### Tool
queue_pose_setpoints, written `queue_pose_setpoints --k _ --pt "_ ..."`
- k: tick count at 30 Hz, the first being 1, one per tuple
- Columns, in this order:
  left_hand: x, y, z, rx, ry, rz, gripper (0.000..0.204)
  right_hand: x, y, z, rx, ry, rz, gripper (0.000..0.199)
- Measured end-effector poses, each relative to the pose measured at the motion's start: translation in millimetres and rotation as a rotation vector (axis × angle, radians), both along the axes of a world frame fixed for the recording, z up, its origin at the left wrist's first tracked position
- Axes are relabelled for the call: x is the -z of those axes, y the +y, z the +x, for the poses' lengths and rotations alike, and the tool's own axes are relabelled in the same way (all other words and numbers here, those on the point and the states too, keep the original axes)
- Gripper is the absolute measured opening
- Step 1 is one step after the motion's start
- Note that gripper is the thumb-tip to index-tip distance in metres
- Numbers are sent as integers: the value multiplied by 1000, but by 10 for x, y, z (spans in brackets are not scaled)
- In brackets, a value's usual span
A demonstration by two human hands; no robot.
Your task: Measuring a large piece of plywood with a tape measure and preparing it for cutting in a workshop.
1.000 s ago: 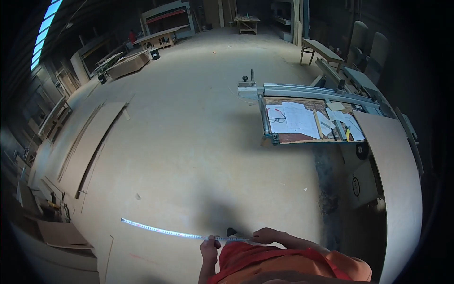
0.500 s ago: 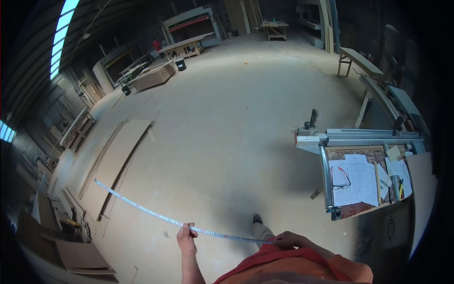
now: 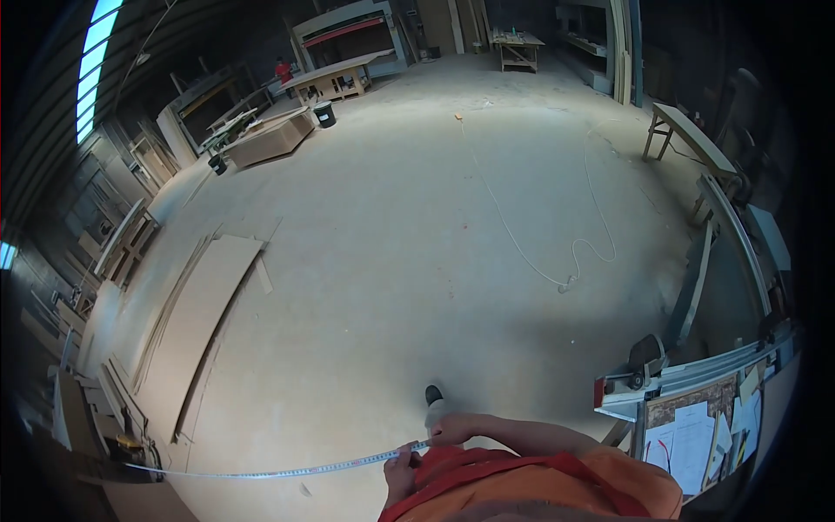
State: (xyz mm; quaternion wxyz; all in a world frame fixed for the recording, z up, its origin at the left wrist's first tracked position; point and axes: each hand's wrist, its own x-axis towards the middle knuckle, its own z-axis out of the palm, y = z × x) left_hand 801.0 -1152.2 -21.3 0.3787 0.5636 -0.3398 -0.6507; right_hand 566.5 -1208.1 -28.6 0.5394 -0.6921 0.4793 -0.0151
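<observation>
A pale tape measure blade (image 3: 287,473) stretches out leftward from my body over the floor, bowing slightly, with its free end near the boards at the lower left. My left hand (image 3: 400,470) is closed around the blade close to my apron. Just beyond it, my right hand (image 3: 449,430) is closed where the blade ends, in front of my waist. Whatever case sits inside that right hand is hidden by its fingers. My red apron (image 3: 444,461) lies right below both hands.
On the left, a large flat panel (image 3: 204,304) lies on the floor beside thin strips. A metal sliding-table machine (image 3: 696,383) stands at right, bearing papers (image 3: 678,448) and red-armed glasses. A thin white cord (image 3: 513,239) snakes over the floor. Far back, a person in red (image 3: 283,71) is near workbenches.
My hands have come closer together as the left one moved in toward the right. The extended blade swung lower, nearer me. My view has shifted, and the machine sits further right.
</observation>
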Motion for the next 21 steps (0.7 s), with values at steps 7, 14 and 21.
queue_pose_setpoints --k 7,14,21 --pt "334 -3234 -1023 112 7 -3 41 412 -1855 -1812 352 129 -34 56" --pt "107 -6267 -2119 205 170 43 43 -238 -2988 -3666 726 269 110 52" --pt "491 -8629 -3798 264 180 92 41 271 -4684 -4813 985 141 180 45"
